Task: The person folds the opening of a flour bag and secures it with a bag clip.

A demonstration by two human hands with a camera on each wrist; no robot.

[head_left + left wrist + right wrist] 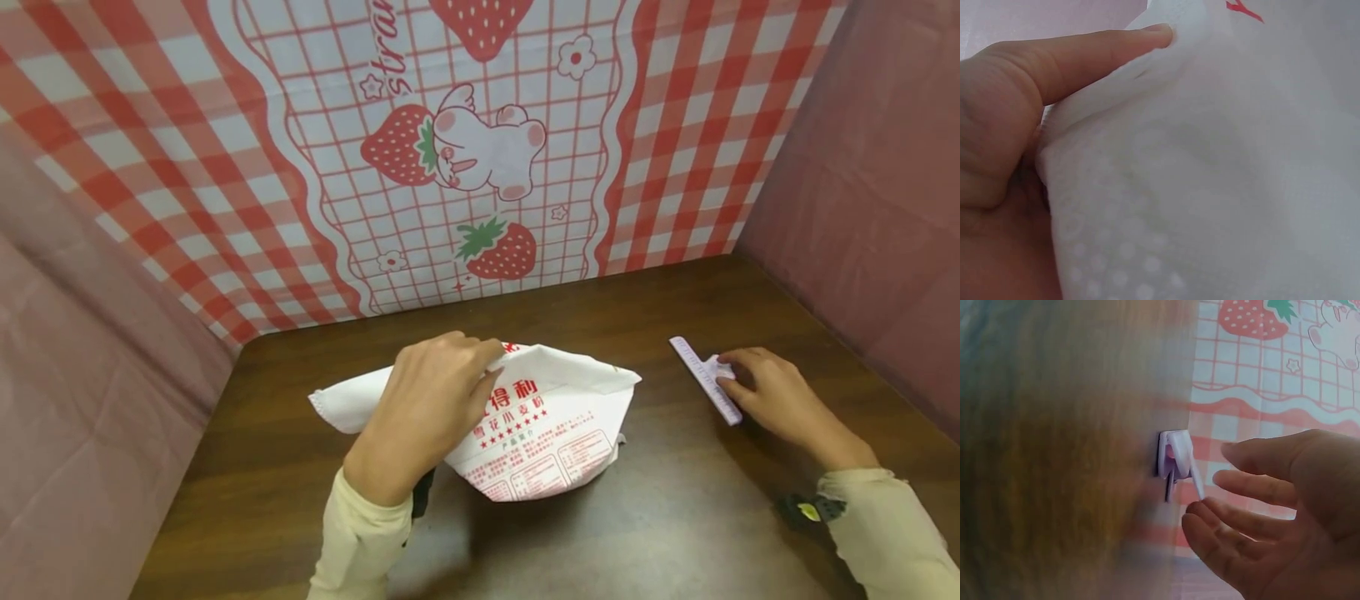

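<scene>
A white flour bag (555, 442) with red printing is held up over the table by my left hand (427, 408). In the left wrist view the thumb lies straight along the folded top of the bag (1210, 156), and the other fingers are mostly hidden behind it. At the right, a pale purple sealing clip (703, 377) with ruler marks along its bar lies on the table. My right hand (780, 408) reaches to the clip's handle, thumb and fingers spread apart around it. In the right wrist view the fingertips are right at the clip's (1179, 456) edge.
The dark brown wooden table (675, 533) ends at a wall cloth (555, 158) with red checks and strawberries. Pink curtains (90, 400) hang along both sides. A dark band (810, 508) is on the right wrist.
</scene>
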